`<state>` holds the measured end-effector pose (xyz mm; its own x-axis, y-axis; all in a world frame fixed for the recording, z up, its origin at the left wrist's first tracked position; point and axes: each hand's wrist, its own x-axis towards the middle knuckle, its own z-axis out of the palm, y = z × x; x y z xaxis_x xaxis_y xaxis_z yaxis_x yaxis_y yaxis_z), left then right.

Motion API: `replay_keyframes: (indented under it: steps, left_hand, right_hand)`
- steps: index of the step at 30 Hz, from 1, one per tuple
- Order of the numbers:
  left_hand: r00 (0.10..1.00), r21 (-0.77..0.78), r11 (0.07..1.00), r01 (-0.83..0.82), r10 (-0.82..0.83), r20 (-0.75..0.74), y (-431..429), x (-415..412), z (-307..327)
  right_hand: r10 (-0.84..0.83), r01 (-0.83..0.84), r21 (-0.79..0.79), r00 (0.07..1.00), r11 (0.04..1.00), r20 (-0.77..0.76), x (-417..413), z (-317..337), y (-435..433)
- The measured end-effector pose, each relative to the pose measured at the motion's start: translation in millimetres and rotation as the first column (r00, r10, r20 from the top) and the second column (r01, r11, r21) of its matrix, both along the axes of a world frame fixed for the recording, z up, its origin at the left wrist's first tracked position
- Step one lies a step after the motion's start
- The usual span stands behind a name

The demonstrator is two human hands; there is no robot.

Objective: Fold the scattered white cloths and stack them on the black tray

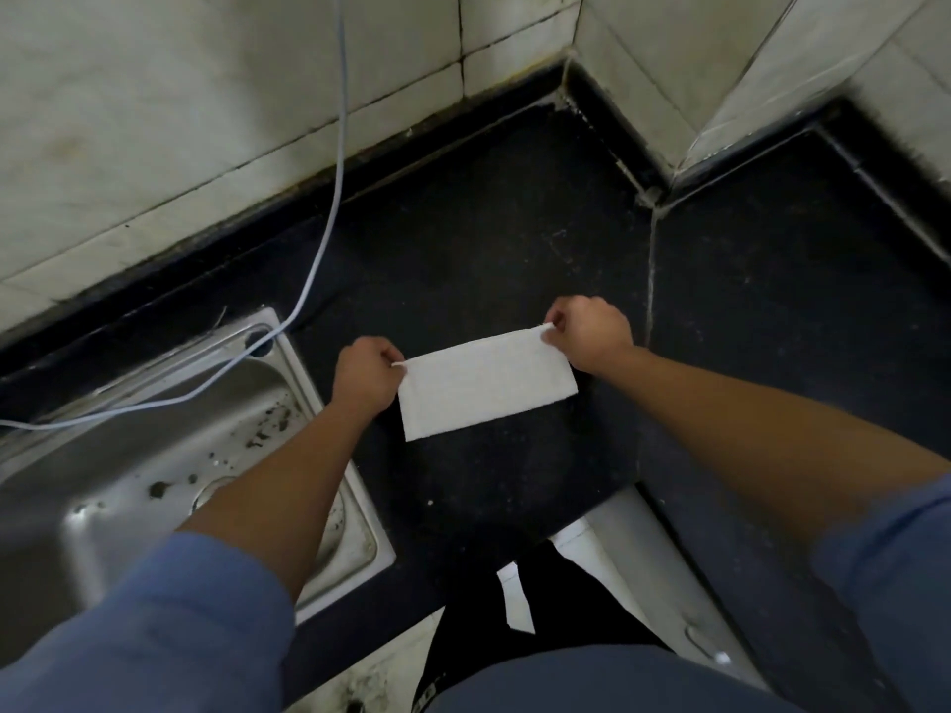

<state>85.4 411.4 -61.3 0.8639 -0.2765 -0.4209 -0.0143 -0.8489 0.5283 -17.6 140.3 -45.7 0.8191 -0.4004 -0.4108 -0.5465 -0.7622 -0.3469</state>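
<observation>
One dark counter [514, 223] fills mid-frame, with a steel sink [118, 455] at lower left. At centre, over the counter, is the white cloth [486, 385] — a folded rectangle, long axis left to right, rising toward the right. The left hand [363, 375] and right hand [592, 331] each pinch an upper corner — likely keeping it taut for another fold.
</observation>
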Motion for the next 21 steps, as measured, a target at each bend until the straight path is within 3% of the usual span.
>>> replay_keyframes:
  steps: [8, 10, 12, 16, 18, 21]
  left_hand:
    - [0.984, 0.181, 0.981, -0.067, 0.035, 0.174, -11.6, -13.6, -1.3]
    - [0.947, 0.203, 0.978, 0.036, -0.098, 0.305, -10.4, -23.1, 4.2]
    - [0.885, 0.231, 0.946, 0.228, -0.300, 0.356, -11.8, -39.7, 8.2]
    - [0.793, 0.301, 0.833, 0.465, -0.542, 0.277, -0.6, -76.5, 4.9]
    - [0.801, 0.319, 0.825, 0.467, -0.547, 0.242, 14.2, -83.4, 0.6]
    - [0.783, 0.385, 0.791, 0.476, -0.580, 0.224, 31.5, -86.5, -4.6]
  right_hand:
    - [-0.018, 0.028, -0.106, 0.995, 0.994, 0.094, -12.1, -15.6, -2.7]
    - [0.001, 0.021, -0.114, 0.981, 0.993, 0.194, -18.9, -10.6, -4.9]
    - [0.121, -0.090, -0.122, 0.954, 0.988, 0.275, -28.0, -6.2, 1.5]
    - [0.484, -0.476, -0.090, 0.857, 0.875, 0.177, -55.7, -11.8, 33.0]
    - [0.488, -0.481, -0.081, 0.865, 0.873, 0.116, -69.5, -19.5, 30.0]
    - [0.421, -0.397, -0.162, 0.892, 0.904, 0.167, -85.1, -23.9, 8.3]
